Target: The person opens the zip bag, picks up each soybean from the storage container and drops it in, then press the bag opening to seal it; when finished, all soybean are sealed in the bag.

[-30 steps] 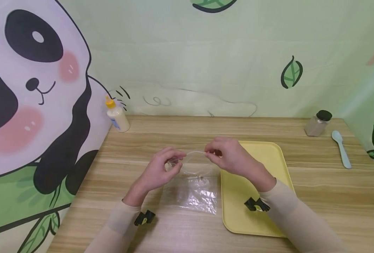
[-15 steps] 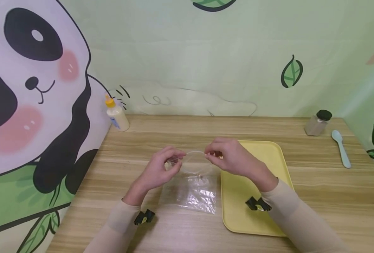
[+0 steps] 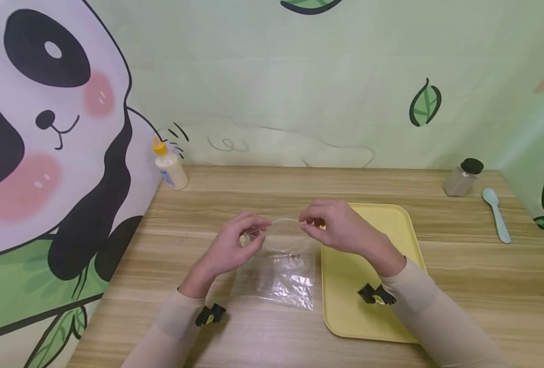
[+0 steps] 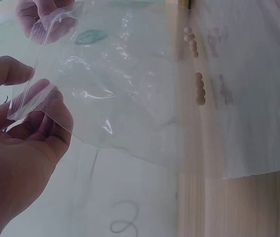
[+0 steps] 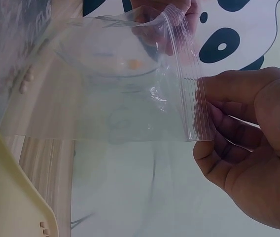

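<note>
Both hands hold a clear zip bag (image 3: 278, 266) just above the wooden table (image 3: 253, 194), left of the yellow tray (image 3: 368, 286). The left hand (image 3: 232, 245) pinches one end of the zip strip between thumb and curled fingers; the right hand (image 3: 338, 227) pinches the other end the same way. The mouth looks bowed open between them, though the clear film makes this hard to judge. A few small tan beads (image 4: 198, 89) sit inside, low in the bag.

To open it well, each grip should stay close on its own lip, pulling evenly apart with the bottom hanging down so the beads stay in.

No print shows on the bag. The glue bottle (image 3: 171, 167) carries a blue label, too small to read.
</note>
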The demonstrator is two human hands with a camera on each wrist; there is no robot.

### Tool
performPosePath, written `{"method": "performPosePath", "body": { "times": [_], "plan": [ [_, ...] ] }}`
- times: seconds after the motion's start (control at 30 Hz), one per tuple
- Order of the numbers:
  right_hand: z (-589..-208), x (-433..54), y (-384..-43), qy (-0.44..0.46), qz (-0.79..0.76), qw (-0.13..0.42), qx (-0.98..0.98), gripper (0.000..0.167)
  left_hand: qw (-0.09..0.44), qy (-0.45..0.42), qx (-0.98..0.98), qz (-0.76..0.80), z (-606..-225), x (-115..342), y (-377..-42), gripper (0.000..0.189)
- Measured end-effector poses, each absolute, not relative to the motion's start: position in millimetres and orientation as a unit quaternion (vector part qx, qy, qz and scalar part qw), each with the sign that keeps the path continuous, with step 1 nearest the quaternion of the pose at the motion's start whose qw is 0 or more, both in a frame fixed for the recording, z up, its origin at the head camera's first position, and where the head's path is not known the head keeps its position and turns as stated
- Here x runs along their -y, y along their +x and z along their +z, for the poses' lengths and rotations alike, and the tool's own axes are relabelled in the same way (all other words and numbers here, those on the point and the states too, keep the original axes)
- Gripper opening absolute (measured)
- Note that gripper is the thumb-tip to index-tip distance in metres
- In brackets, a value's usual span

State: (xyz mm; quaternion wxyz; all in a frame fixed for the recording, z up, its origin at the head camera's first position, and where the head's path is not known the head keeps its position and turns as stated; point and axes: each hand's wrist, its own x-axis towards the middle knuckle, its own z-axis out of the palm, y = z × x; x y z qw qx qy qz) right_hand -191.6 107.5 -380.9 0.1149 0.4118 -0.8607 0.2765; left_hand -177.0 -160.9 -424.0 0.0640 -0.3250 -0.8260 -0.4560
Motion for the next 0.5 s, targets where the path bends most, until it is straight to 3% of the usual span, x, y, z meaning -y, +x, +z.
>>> {"method": "performPosePath", "body": {
  "times": [0.5],
  "plan": [
    [-382.2,-115.7,-203.0,0.362,0.289,0.095,0.881,0.011,0.071,-0.329,0.824,-0.456,-423.0,160.7,-177.0,0.028]
  ]
}}
